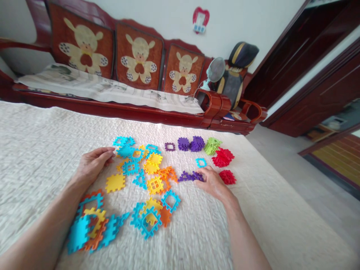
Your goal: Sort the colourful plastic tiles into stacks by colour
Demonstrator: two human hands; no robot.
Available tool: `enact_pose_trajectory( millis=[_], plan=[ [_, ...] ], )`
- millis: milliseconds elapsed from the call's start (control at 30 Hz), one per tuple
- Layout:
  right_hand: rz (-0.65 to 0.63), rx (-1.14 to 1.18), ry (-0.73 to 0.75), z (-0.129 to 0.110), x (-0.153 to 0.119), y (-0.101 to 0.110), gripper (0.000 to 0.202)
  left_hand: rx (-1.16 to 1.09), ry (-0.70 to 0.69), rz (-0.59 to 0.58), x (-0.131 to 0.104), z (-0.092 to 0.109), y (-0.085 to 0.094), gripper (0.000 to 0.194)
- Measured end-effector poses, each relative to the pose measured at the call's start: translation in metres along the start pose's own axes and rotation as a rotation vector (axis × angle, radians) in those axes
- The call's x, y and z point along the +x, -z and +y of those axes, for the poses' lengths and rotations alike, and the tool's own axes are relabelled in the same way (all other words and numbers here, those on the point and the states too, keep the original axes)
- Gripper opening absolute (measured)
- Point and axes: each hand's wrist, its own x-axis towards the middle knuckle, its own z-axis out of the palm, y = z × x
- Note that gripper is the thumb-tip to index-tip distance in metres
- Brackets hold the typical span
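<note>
My right hand [212,182] has its fingers and thumb closed on the end of a small row of purple interlocking tiles [187,176] lying on the cloth. Just beyond it is a light-blue frame tile [201,162]. My left hand [94,163] rests at the left edge of a loose spread of tiles, its fingers loosely extended and holding nothing. Closest to its fingertips are a solid blue tile [125,151] and some frame tiles. A yellow square tile [115,183] lies in front of that hand. Orange tiles [168,174] sit between the two hands.
Sorted piles stand along the right: purple tiles [197,143], green tiles [213,146] and red tiles [223,156]. A mixed heap [81,232] lies near my left forearm. The textured white cloth [267,210] covers the surface, with a wooden sofa [140,108] behind.
</note>
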Motion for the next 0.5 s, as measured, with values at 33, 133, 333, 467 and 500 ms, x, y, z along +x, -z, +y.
enact_pose_trajectory(
  millis=[33,133,333,467,500],
  plan=[
    [0.027,0.02,-0.006,0.0,0.001,0.001,0.027,0.0,-0.002,-0.004,0.0,-0.001,0.0,0.048],
    [0.12,0.088,-0.005,-0.007,0.004,-0.004,0.029,0.004,-0.006,-0.005,0.0,-0.001,0.001,0.048],
    [0.248,-0.018,-0.01,-0.034,0.008,-0.033,0.02,0.02,-0.003,-0.001,-0.002,0.002,0.0,0.047],
    [0.269,-0.009,-0.056,-0.033,0.009,-0.034,0.027,0.031,-0.017,0.001,0.0,-0.001,0.001,0.044],
    [0.275,0.026,-0.056,-0.03,0.009,-0.03,0.027,0.031,-0.026,-0.001,0.001,-0.002,0.001,0.044]
  ],
)
